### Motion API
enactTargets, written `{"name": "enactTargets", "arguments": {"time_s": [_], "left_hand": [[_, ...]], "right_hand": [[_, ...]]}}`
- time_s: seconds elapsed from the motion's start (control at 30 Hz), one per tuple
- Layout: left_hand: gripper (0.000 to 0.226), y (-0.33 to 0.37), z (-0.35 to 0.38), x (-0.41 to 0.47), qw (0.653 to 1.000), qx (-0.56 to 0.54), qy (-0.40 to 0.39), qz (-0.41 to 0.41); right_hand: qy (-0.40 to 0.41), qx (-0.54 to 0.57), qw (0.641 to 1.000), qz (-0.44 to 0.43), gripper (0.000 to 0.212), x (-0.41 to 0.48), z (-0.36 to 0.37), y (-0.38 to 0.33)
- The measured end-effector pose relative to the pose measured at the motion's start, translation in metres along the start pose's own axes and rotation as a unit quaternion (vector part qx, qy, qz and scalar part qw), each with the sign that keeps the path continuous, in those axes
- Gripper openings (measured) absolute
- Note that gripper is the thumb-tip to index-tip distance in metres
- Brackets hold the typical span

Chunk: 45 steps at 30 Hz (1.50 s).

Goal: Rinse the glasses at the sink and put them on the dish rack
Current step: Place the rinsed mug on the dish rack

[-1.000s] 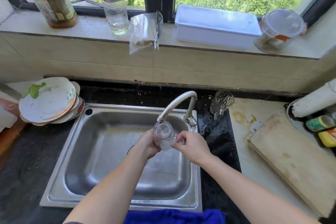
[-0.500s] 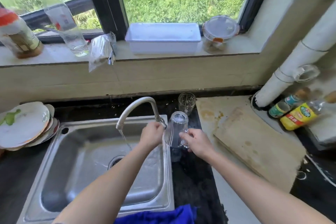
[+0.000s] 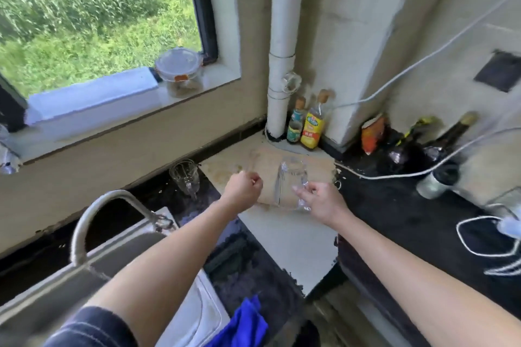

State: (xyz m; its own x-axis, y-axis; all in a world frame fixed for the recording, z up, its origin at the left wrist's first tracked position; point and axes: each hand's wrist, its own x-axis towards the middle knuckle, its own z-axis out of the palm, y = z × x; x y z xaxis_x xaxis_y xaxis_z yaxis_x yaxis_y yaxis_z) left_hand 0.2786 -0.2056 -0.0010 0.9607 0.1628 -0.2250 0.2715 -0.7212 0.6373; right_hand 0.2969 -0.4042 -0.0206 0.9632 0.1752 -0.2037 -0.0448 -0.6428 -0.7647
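Observation:
My right hand [image 3: 321,201] grips the handle of a clear glass mug [image 3: 290,182], held mouth-down over the wooden cutting board [image 3: 265,160]. My left hand [image 3: 244,187] hovers just left of the mug with its fingers curled and holds nothing. A second clear glass [image 3: 184,176] stands on the dark counter behind the sink. The steel sink [image 3: 132,262] and its curved tap [image 3: 93,217] lie at the lower left. No dish rack is in view.
Two sauce bottles [image 3: 306,125] stand by a white pipe [image 3: 283,45] in the corner. Dark bottles [image 3: 439,138], an orange packet and white cables lie on the right counter. A lidded jar [image 3: 180,72] and white box sit on the sill. A blue cloth [image 3: 242,324] hangs at the front.
Both hands moved right, away from the tap, carrying the mug from over the sink to above the cutting board. My left hand left the tap. My view swung right.

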Motion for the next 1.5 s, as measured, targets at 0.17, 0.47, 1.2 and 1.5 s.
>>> {"name": "enactTargets", "arguments": {"time_s": [0.17,0.47,1.2,1.5], "left_hand": [[0.024,0.068,0.049,-0.012,0.996,0.03,-0.048,0.074],[0.025,0.213,0.176,-0.082,0.967,0.076,-0.143,0.199],[0.024,0.508,0.518,-0.315,0.791,0.102,-0.364,0.48],[0.025,0.598,0.594,-0.378,0.717,0.035,-0.354,0.599]], "right_hand": [[0.099,0.049,0.992,0.054,0.053,-0.054,-0.068,0.049],[0.224,0.088,0.956,0.168,0.055,-0.194,-0.184,0.177],[0.435,0.107,0.797,0.405,0.047,-0.505,-0.377,0.441],[0.49,0.097,0.723,0.477,0.043,-0.572,-0.447,0.52]]}}
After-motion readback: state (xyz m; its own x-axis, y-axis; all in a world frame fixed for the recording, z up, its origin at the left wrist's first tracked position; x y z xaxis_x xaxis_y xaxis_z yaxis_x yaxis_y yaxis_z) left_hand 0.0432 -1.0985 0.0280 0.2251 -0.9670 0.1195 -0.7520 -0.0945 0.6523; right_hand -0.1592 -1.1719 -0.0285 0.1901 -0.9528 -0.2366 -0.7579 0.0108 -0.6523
